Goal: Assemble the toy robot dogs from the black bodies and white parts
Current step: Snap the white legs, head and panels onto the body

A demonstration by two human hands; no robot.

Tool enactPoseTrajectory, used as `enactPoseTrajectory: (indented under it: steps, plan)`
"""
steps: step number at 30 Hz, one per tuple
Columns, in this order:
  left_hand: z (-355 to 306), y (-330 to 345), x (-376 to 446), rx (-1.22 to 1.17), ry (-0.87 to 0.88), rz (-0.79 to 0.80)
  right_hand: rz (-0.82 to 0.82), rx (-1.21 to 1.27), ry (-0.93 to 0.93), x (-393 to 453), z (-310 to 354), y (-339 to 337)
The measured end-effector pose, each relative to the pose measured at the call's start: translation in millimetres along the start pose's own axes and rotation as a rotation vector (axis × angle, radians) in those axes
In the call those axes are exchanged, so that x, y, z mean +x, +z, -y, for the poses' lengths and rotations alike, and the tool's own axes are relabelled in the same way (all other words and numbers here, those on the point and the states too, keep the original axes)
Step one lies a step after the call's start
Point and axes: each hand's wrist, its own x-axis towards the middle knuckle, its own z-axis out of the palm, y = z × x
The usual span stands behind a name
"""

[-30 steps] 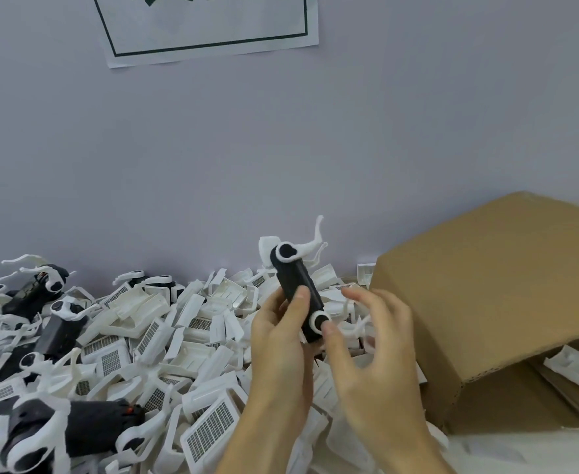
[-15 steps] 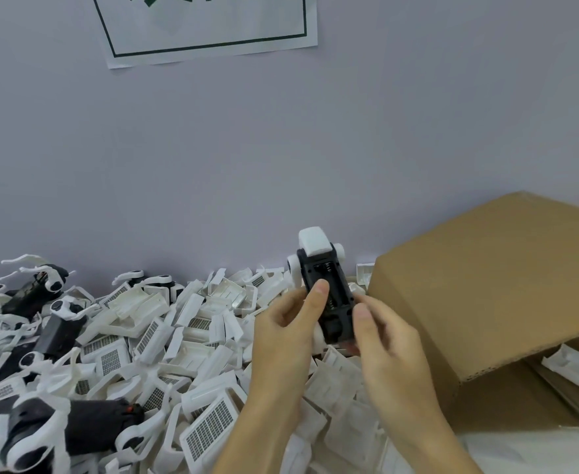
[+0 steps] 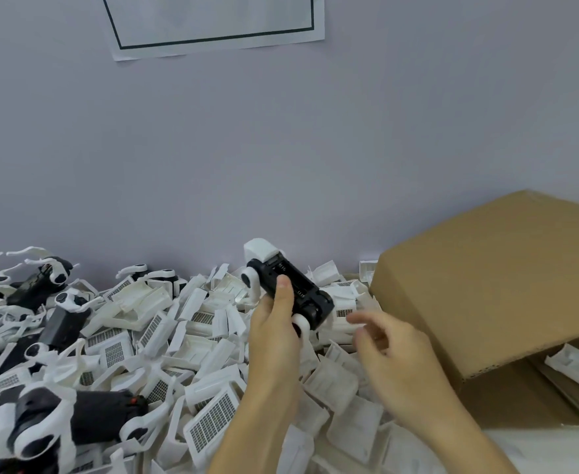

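Head view looks down over a heap of white parts (image 3: 192,340) piled against a pale wall (image 3: 281,148), with a printed sheet (image 3: 212,25) stuck up near the top. Left hand (image 3: 274,333) grips a toy robot dog (image 3: 291,289) above the heap — thumb pressed along the black body's open underside, the other fingers wrapped behind it. The dog is tilted, its white head piece toward the wall and up-left, white round leg joints showing at both ends (the one nearest the palm is partly hidden by the hand). Right hand (image 3: 390,340) hovers just to the right of the dog, apart from it, fingers loosely bent and blurred, holding nothing that I can see. A brown cardboard box (image 3: 486,278) sits at the right, its flap raised over more white pieces inside. At the far left lie several assembled dogs (image 3: 41,285) with black bodies and white legs sticking up, and another large one (image 3: 59,422) lies on its side at the lower left, a small red spot on its black end
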Motion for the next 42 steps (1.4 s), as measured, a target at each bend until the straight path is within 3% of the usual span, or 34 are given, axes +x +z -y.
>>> enactPoseTrajectory:
  steps: [5,8,11,16,21,27,31,38,42]
  plan:
    - [0,-2,2,-0.063,0.024,-0.009,0.157,-0.514,0.029,-6,-4,9]
    - [2,-2,2,-0.045,0.042,-0.015,0.203,-0.646,0.042,-10,3,13]
    - [0,0,0,-0.055,0.015,-0.016,0.157,-0.522,0.069,-9,3,13]
    - [-3,-1,-2,-0.048,-0.009,-0.009,-0.084,-0.223,0.101,-2,4,-1]
    - [-3,0,-8,0.079,0.053,0.128,-0.295,-0.023,0.054,0,4,-4]
    - [1,5,-15,0.256,0.163,0.323,-0.497,-0.074,-0.148,2,3,-8]
    - [7,7,-15,0.372,0.204,0.374,-0.486,0.011,-0.27,2,8,-4]
    - [6,5,-15,0.348,0.148,0.401,-0.218,0.105,-0.37,-3,12,5]
    - [9,2,-13,0.348,0.078,0.418,-0.269,0.118,-0.353,-1,10,8]
